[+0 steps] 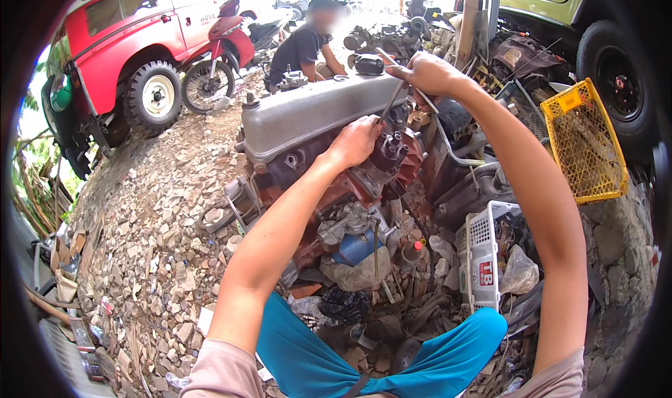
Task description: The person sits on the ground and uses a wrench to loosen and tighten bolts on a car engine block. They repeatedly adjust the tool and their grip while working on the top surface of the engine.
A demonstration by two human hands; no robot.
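Forearms [280, 237] reach forward — left hand [355, 140] curled snugly around a slim metal rod [393, 100], right hand [435, 74] arched higher, its grip too hidden to tell — over an engine's [287, 165] right end, beside its smooth, rounded grey cover [315, 116], amid jagged stones [161, 223].

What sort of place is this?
Probably a vehicle repair yard: an engine with a long grey metal cover stands outside any vehicle, near a boxy red vehicle with a cream wheel and a red spoke-wheeled motorcycle.
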